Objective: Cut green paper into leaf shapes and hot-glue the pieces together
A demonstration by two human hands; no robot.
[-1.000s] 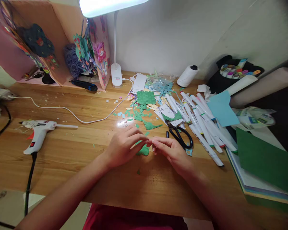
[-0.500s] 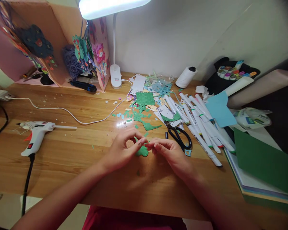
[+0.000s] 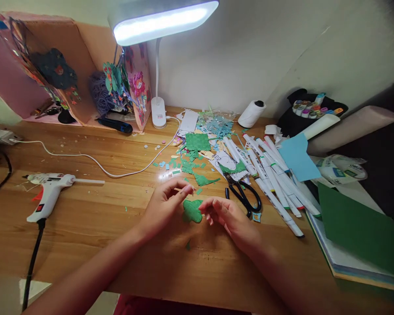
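Between my hands a green lobed cut-out [image 3: 193, 211], cloud-like in outline, lies on the wooden table. My left hand [image 3: 166, 204] is just left of and above it, thumb and forefinger pinched together; whatever is between them is too small to make out. To the right, my right hand [image 3: 231, 221] has its fingers loosely bent and apart, with nothing visible in them. Its fingertips are beside the cut-out's right edge; whether they touch it I cannot tell. Black-handled scissors [image 3: 246, 197] lie beyond my right hand, near small green scraps [image 3: 202, 179].
A white glue gun [image 3: 51, 192] lies at left, its black cord running off the front edge. Several markers [image 3: 276, 183] are heaped at right, near stacked coloured paper [image 3: 357, 232]. Behind are paper scraps, a green woven-looking square [image 3: 197, 142], a thread spool [image 3: 252, 114] and a lit lamp [image 3: 167, 22].
My hands have moved apart from where their fingertips met, uncovering more of the green cut-out. My right hand's fingers have loosened. The view has tilted up slightly.
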